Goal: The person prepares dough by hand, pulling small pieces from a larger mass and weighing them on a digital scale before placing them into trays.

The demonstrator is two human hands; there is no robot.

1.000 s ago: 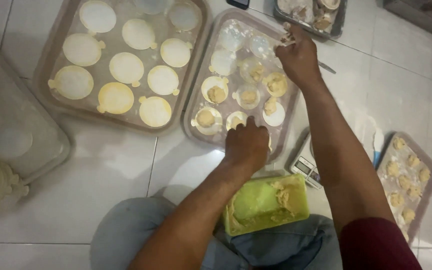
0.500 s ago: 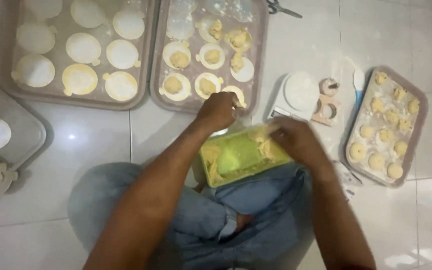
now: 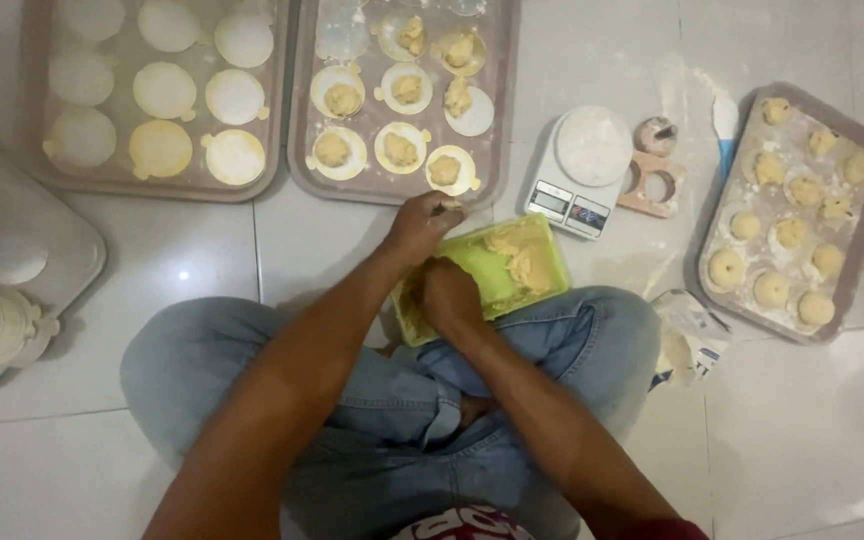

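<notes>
Down on the tiled floor (image 3: 802, 440), both hands work at a green tub (image 3: 472, 272) resting on the lap. Left hand (image 3: 417, 228) grips the tub's far rim, fingers curled; right hand (image 3: 450, 297) is bunched up inside it, digging into pale yellow filling (image 3: 520, 262). Just ahead, the middle tray (image 3: 500, 100) holds dough rounds topped with filling lumps.

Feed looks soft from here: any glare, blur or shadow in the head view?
Head view: small glare spot on the floor tiles; left hand and right hand slightly blurred over the green container; lighting even, shadows faint; trays' edges bow a little.
</notes>
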